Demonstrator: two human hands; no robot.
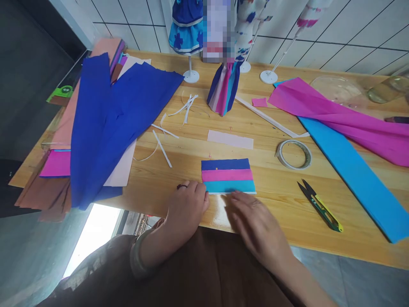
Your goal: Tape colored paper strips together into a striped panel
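A small striped piece of crepe paper point(227, 175) lies flat near the table's front edge. Its navy, pink and turquoise bands overlap, with a thin pale edge at the bottom. My left hand point(188, 207), wearing a ring, is closed with curled fingers at the lower left corner of the piece. The thumb side is hidden. Along the lower right edge rest the fingertips of my right hand point(255, 221), its fingers stretched out and holding nothing. A pale pink paper strip point(230, 139) lies just beyond the striped piece.
Blue crepe paper point(118, 111) covers a stack at left. White strips point(162, 149) lie nearby. Right are a tape roll point(309, 155), yellow-green thread snips point(319, 204), turquoise paper point(354, 170) and magenta paper point(338, 115). A striped paper skirt point(225, 87) stands behind, by white stands point(191, 76).
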